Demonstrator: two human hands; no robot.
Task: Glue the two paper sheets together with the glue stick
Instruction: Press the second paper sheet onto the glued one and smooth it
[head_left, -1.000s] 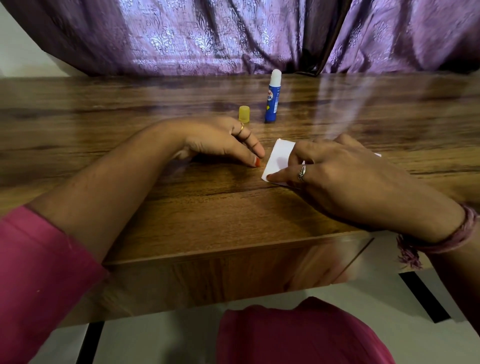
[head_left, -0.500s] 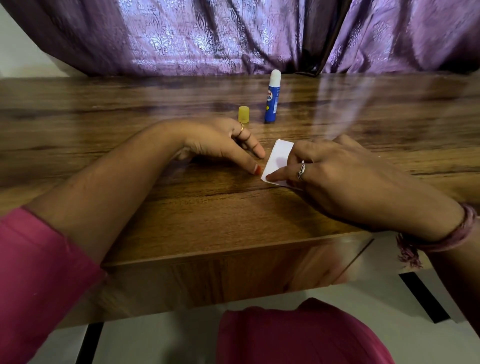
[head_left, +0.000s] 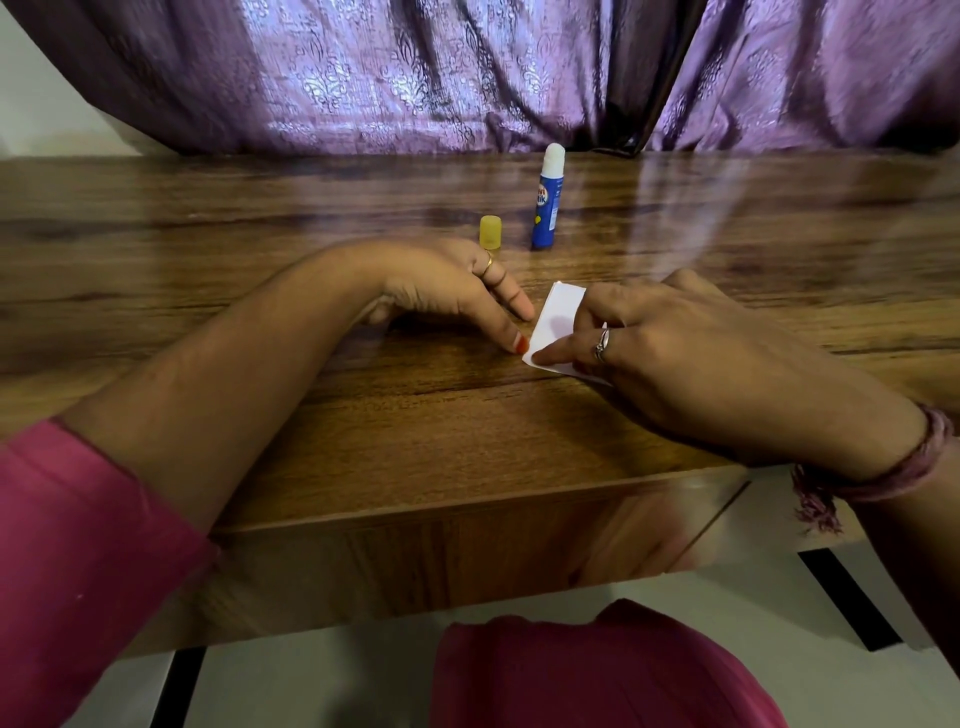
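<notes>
A small white paper (head_left: 556, 322) lies flat on the wooden table (head_left: 363, 426), mostly hidden under my right hand (head_left: 691, 358); I cannot tell the two sheets apart. My right hand presses flat on the paper, a finger along its near edge. My left hand (head_left: 457, 291) rests on the table just left of the paper, one fingertip touching the paper's near left corner, holding nothing. The blue glue stick (head_left: 546, 205) stands upright and uncapped behind the hands, white glue showing. Its yellow cap (head_left: 490, 232) stands beside it to the left.
A purple curtain (head_left: 467, 73) hangs along the table's far edge. The table's near edge runs just below my forearms. A pink-clothed lap (head_left: 597, 675) and light floor show beneath.
My left fingertip has slid right until it touches the paper's corner. My right hand has shifted slightly along the paper's near edge. Glue stick and cap have not moved.
</notes>
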